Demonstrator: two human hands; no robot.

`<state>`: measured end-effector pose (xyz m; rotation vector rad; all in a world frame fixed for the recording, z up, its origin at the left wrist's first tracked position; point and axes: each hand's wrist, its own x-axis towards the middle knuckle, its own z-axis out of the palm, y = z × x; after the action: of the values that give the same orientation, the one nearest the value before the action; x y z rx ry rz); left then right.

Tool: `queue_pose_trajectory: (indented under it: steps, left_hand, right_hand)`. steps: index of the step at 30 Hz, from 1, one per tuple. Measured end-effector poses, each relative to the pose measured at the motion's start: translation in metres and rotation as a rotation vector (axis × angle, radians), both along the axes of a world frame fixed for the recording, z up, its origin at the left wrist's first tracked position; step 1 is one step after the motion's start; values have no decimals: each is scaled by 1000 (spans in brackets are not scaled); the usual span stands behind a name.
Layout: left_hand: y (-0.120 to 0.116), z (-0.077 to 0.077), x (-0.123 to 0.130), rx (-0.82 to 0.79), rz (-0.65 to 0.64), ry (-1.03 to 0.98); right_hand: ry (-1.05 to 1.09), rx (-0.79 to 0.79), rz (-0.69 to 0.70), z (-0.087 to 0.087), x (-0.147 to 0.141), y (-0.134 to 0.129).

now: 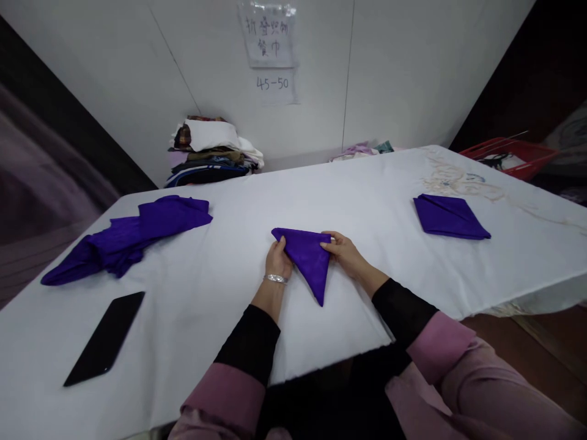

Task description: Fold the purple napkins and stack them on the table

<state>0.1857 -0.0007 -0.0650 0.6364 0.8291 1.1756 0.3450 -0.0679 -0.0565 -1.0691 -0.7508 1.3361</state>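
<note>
A purple cloth folded into a triangle [308,258] is held over the middle of the white-covered table, its long point toward me. My left hand [279,260] grips its left edge, thumb on top. At its upper right corner, my right hand [342,249] pinches the cloth between thumb and fingers. Several crumpled purple cloths [132,238] lie at the left of the table. On the right rests a flat, folded purple cloth [450,217].
A black phone-like slab [106,339] lies at the front left of the white table [206,348]. Stacked fabrics [211,153] stand beyond the back edge, with a red basket [527,162] at the back right. Handwritten sheets [273,55] hang on the wall.
</note>
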Motion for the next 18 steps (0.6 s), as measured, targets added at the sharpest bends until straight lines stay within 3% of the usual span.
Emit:
queue_pose_trajectory:
  steps: [6, 10, 13, 15, 18]
  left_hand:
    - [-2, 2, -4, 116, 73, 304]
    - [-5, 1, -8, 312, 113, 744]
    - [-5, -2, -11, 391, 116, 932]
    - [-3, -6, -14, 399, 123, 983]
    - [1, -10, -16, 404, 114, 1040]
  right_hand:
    - [-245, 27, -174, -14, 26, 12]
    - [-597, 82, -225, -24, 37, 16]
    - [-906, 218, -244, -18, 33, 9]
    - [-1045, 341, -199, -10, 27, 2]
    - [-1177, 446, 68, -3, 15, -9]
